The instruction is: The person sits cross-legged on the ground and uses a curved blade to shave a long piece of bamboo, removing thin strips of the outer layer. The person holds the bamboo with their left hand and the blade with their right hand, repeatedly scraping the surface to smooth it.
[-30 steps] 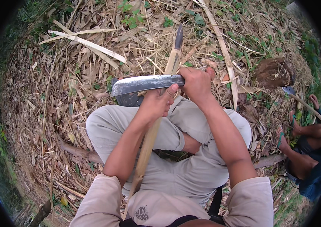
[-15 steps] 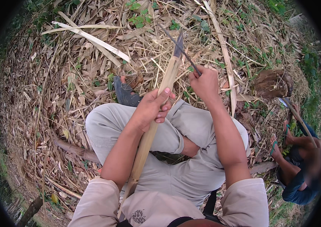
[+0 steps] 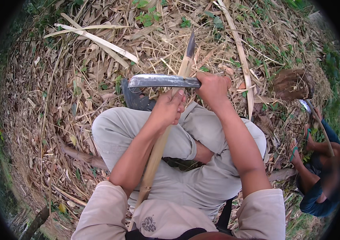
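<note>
My L hand [image 3: 166,108] is wrapped tight rnd a long stick [image 3: 154,160]; my R hand [image 3: 214,90] grips a big knife [image 3: 162,81] crosswise over it.

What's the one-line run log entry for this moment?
left hand: grips bamboo strip | right hand: holds machete | machete: crosses bamboo strip in view, beyond left hand | to right: wood chunk

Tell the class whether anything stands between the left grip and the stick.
Nothing visible does: the left grip is wrapped around the stick. The knife, held in the right grip, crosses the stick just beyond, toward its far end.
</note>
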Demonstrator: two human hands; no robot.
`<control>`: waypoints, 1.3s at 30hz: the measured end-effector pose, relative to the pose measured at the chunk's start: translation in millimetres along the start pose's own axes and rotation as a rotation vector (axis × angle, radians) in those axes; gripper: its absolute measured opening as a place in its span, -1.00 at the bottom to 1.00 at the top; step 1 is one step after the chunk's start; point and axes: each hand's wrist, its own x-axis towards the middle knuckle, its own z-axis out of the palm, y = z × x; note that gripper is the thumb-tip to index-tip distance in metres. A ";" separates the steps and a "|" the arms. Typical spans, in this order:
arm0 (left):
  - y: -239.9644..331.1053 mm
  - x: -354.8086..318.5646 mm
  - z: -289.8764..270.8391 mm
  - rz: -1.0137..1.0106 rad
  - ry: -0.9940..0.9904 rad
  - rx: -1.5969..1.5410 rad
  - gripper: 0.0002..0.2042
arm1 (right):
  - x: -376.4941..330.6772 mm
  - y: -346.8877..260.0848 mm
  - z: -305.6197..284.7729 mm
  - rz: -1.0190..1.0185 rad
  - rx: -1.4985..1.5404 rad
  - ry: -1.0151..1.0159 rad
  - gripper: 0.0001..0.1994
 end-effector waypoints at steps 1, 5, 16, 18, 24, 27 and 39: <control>1.6 -0.4 1.9 0.013 0.000 -0.001 -0.74 | 1.5 2.8 -0.7 0.022 -0.026 -0.019 -0.94; -6.2 -12.2 1.5 -0.012 -0.011 0.012 -0.70 | 12.3 25.7 -3.8 0.342 -0.071 -0.074 -0.89; 16.1 -6.3 -10.6 0.068 -0.214 -0.253 -0.69 | -2.8 32.7 -61.7 0.498 0.189 0.009 -0.77; 13.4 -8.6 -12.1 0.071 -0.181 -0.220 -0.70 | -5.6 -4.4 -57.6 0.283 0.168 0.019 -0.85; -2.3 -9.6 -11.3 0.125 -0.128 -0.146 -0.71 | -3.9 -32.0 -24.8 -0.069 0.033 -0.016 -0.89; -7.8 -8.3 -9.9 0.105 -0.141 -0.137 -0.71 | -3.0 -21.9 -20.1 -0.008 0.013 -0.014 -0.91; -8.0 -15.7 -7.4 0.094 -0.138 -0.224 -0.72 | 8.0 -17.5 -23.2 0.288 0.124 -0.072 -0.91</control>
